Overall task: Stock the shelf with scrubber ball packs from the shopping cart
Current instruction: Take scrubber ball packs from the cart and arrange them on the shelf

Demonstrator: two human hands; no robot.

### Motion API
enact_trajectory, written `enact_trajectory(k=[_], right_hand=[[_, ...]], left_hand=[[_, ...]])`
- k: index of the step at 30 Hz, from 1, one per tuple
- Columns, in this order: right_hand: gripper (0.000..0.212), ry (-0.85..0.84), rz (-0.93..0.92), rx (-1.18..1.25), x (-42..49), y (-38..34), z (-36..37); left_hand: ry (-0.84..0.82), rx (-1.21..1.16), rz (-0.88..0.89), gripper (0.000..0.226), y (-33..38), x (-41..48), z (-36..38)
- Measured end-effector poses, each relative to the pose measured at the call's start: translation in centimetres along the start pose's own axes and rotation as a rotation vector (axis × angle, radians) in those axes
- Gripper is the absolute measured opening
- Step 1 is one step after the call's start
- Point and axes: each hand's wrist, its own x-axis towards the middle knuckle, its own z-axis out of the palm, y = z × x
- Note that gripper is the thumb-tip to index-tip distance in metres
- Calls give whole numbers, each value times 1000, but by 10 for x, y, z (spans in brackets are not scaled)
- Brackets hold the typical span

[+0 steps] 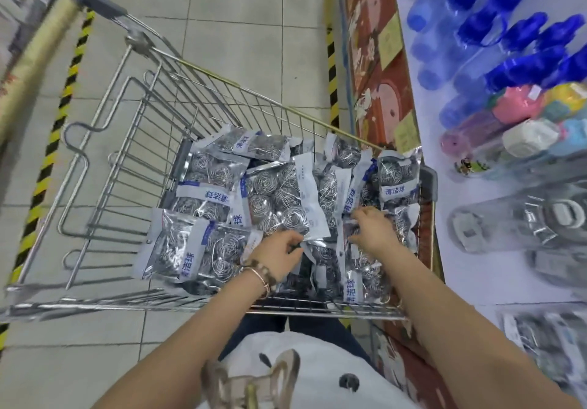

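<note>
Scrubber ball packs (203, 183) lie heaped in the far end of the shopping cart (127, 160), overlapping at every angle, which is why I lean in with both arms at once. None is in the air yet. The shelf (444, 122) stands just beside the cart on my right, so each load will need only a short swing across.

My left hand (279, 257) has its fingers curled, and thumb and fingertips pinch the near corner of the central pack (279, 199), by its flat white header strip. I judge that the better hold, since the strip is stiff and the bulging film over the balls looks slippery. My right hand (373, 232) is spread over the right-side pack (359, 268) with bent fingers pressing down. Blur hides whether they have closed round it, so I cannot tell.

Each pack is a clear, glossy, crinkled bag holding several round coils of bright steel wire, with a white and blue label band across it. They look springy and light (awkward to stack, I expect). The cart is thin shiny wire with open gaps. A beaded bracelet (260, 276) sits on my left wrist.

On the shelf's white surface stand smooth blue bottles (524, 36) and, nearer me, a blurred silvery patch (546, 342) that may be packs already placed.
</note>
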Motion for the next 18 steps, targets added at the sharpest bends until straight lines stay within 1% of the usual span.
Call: enact_trajectory(k=[3,4,6,7,9,10,11,13,14,15,16,18], right_hand=[[39,-103,-47,17,5,3,-6],[31,-110,-61,65,6,5,-9],[18,-50,-54,236,4,7,-19],[16,-12,-39,346,3,8,-27],[28,43,-21,570,0,7,-40],[31,70,-10,669,-2,6,-45],[31,96,6,760,-4,6,-50],[26,171,28,933,-8,6,-57],[25,214,58,1014,-8,7,-58],[23,253,103,1094,-9,7,-60],[22,284,158,1165,-8,7,-59],[22,314,270,1249,-7,7,-54]], left_hand=[[-28,-103,-43,30,0,9,1],[-27,-135,-61,28,1,12,1],[-10,-201,-97,23,0,19,1],[-6,-245,-117,21,1,23,0],[-17,-343,-154,22,5,29,-1],[-32,-387,-171,29,10,30,-1],[-46,-434,-173,40,16,33,0],[-90,-488,-178,62,31,36,3],[-118,-500,-188,66,41,37,4],[-141,-519,-200,67,48,40,8],[-159,-545,-216,63,57,41,10],[-163,-580,-248,57,72,43,16]])
